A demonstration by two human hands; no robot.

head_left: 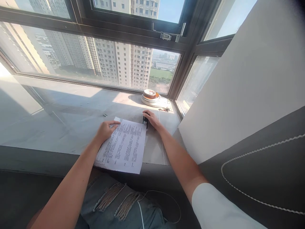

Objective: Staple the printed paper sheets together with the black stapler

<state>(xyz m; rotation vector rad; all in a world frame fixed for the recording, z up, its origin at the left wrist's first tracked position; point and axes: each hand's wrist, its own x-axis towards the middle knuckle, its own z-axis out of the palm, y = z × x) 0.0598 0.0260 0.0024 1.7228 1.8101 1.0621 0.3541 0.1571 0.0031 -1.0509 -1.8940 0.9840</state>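
Observation:
A sheet of printed paper [125, 144] lies at a slant on the windowsill, its near edge reaching past the front of the sill. My left hand [106, 131] holds the paper at its far left edge, with thumb and forefinger on top near the corner. My right hand [152, 119] is closed around a small black stapler [145, 121] at the paper's far right corner. Fingers hide much of the stapler, so I cannot tell whether the corner sits between its jaws.
A stack of white dishes [152, 99] with an amber one near the top stands by the window corner, beside a small dark tangle [165, 109]. Small metal bits [105, 115] lie on the sill [71, 127]. A white cable [141, 211] crosses my lap; a beaded cord [234, 187] hangs at right.

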